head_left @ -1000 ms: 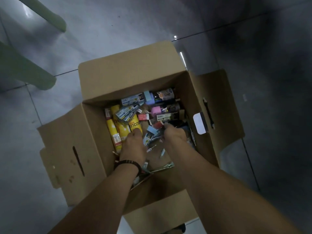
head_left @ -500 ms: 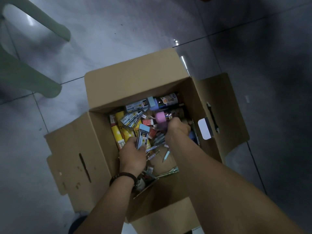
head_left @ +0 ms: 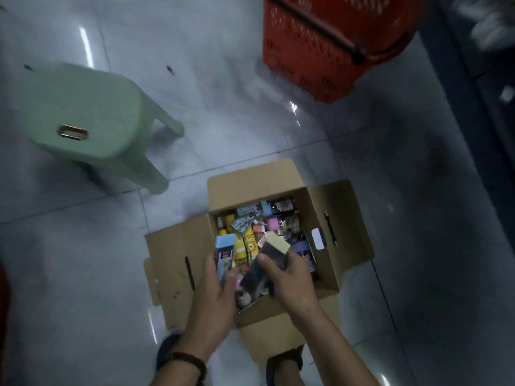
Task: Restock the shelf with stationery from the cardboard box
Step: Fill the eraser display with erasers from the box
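Note:
An open cardboard box [head_left: 345, 218] stands on the tiled floor, holding several small stationery packs [head_left: 250, 227], yellow tubes and bottles. My left hand [head_left: 216, 291] is raised above the box's near left side and grips a small pack with a light blue top [head_left: 225, 253]. My right hand [head_left: 289, 277] hovers over the box's near middle, closed on a dark pack with a cream-coloured end [head_left: 267, 260]. The two hands almost touch. No shelf shows clearly in view.
A pale green plastic stool [head_left: 83, 118] stands at the left. A red plastic basket [head_left: 328, 45] sits on the floor at the top right. A dark unit [head_left: 490, 112] runs along the right edge. My sandalled feet [head_left: 284, 360] are at the box's near flap.
Both hands have lifted out of the box, each holding a pack. The view has pulled back and tilted up, bringing the stool and red basket into sight.

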### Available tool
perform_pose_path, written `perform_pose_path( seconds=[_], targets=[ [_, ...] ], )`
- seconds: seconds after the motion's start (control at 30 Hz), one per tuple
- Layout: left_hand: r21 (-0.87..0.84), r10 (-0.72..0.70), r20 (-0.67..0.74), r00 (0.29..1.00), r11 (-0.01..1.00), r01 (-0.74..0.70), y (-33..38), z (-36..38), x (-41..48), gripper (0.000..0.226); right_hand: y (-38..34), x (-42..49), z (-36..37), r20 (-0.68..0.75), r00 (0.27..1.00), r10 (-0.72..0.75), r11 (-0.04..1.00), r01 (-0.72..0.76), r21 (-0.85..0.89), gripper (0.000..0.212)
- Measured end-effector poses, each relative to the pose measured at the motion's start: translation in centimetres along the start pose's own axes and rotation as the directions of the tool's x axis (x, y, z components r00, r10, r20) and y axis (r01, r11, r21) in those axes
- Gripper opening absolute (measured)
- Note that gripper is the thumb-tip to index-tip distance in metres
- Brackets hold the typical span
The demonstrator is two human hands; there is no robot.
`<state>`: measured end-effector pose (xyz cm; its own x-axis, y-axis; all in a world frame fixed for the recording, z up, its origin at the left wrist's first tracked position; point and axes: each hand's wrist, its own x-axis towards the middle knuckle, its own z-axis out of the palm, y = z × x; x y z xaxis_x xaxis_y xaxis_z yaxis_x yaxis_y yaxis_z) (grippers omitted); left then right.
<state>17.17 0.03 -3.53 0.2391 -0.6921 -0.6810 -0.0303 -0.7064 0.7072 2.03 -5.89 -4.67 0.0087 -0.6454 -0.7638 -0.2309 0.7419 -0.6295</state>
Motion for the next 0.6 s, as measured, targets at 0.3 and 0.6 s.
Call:
perform_pose_path(
  seconds=[0.3,0.6],
  targets=[
    [-0.008,0.142,0.151,0.978,0.99,-0.143,15.8,-12.0,-20.3,0.059,-17.4,-25.3,6.3,0.052,0.992,-0.115,0.993,0.117,-0.025,0.026],
    [-0.073,0.32,-0.098,0.942,0.942,-0.327,25.4,-24.3,-37.2,0.048,-29.7,-44.1,11.7,0.29,0.877,-0.383,0.907,0.416,-0.064,0.025]
  ],
)
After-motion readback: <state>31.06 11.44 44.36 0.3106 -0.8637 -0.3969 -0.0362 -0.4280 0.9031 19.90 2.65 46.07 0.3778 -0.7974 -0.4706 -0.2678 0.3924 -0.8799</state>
